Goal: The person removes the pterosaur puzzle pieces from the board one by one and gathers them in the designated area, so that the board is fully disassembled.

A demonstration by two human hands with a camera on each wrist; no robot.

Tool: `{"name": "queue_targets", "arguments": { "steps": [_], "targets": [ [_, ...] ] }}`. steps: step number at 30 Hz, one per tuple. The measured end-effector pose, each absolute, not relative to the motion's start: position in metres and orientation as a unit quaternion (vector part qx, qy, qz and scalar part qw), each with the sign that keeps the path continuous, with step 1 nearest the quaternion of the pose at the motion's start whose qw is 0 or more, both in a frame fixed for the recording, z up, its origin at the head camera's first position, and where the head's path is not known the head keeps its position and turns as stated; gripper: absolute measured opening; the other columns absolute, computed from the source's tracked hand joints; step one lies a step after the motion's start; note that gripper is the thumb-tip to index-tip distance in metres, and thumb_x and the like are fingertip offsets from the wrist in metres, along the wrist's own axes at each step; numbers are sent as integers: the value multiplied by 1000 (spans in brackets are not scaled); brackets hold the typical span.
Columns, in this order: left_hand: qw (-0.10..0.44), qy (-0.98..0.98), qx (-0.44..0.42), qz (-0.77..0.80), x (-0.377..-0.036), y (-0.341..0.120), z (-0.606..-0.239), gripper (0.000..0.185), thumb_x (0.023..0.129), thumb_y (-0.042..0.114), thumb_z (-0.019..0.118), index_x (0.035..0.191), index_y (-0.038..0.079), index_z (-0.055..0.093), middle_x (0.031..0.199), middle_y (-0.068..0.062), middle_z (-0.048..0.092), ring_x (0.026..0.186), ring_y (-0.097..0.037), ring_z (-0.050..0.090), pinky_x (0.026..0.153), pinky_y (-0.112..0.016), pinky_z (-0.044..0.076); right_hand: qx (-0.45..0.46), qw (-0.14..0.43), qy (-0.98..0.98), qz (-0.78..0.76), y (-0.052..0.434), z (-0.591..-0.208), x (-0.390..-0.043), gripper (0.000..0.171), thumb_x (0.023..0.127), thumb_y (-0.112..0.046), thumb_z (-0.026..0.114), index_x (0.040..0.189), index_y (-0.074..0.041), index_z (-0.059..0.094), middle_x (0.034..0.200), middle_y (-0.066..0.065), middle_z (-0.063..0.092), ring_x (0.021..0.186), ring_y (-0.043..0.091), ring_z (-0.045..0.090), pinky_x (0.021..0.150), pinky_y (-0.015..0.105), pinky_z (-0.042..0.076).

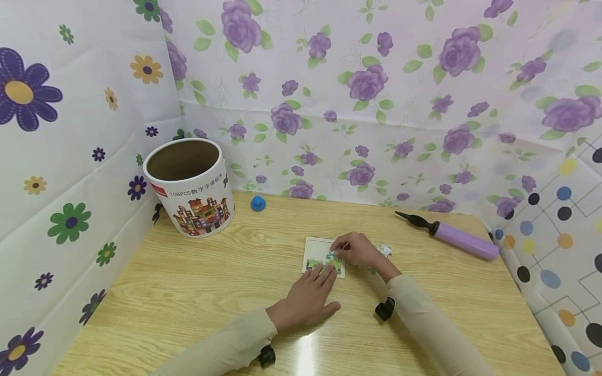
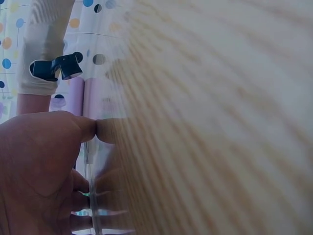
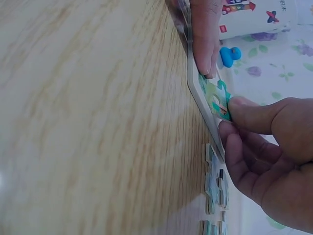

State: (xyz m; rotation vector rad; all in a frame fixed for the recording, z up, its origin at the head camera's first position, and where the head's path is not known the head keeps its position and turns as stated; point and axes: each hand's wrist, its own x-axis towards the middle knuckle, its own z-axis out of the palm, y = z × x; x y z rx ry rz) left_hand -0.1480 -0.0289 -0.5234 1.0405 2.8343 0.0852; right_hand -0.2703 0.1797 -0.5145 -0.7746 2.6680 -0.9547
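Puzzle board [image 1: 316, 251]: lies flat on the wooden table [image 1: 197, 292], near its middle, partly filled.
Puzzle piece [image 3: 218, 100]: on the board, pinched by the right hand.
Right hand [image 1: 358, 249]: fingers curled, thumb and fingertips gripping the piece at the board's right edge.
Left hand [image 1: 308, 298]: palm down, fingers straight, fingertips pressing the board's near edge; holds nothing.
Loose pieces [image 3: 214, 196]: on the table just beside the right hand, partly hidden by it in the head view.
Left wrist view: table blurred; board barely visible.
Tub [image 1: 192, 186]: open, upright at far left; label reads "108PCS", other characters unclear.
Hand pump [image 1: 452, 235]: purple, lying at far right.
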Motion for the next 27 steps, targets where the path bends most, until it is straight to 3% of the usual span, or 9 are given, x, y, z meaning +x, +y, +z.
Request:
{"name": "queue_targets", "arguments": {
  "steps": [9, 27],
  "targets": [
    [70, 938, 339, 31, -148, -28, -525, 76, 107, 58, 35, 164, 7, 23, 170, -11, 20, 157, -31, 18, 124, -45, 24, -242, 98, 904, -337, 189, -512, -271, 13, 98, -17, 71, 108, -17, 79, 98, -5, 73, 90, 12, 68, 86, 39, 57],
    [76, 938, 335, 38, -146, -27, -521, 75, 108, 55, 36, 163, 6, 22, 170, -13, 19, 157, -31, 18, 124, -45, 23, -218, 64, 917, -329, 254, -498, -255, 17, 96, -18, 73, 110, -12, 80, 102, 0, 76, 82, 12, 68, 76, 37, 58]
  ]
}}
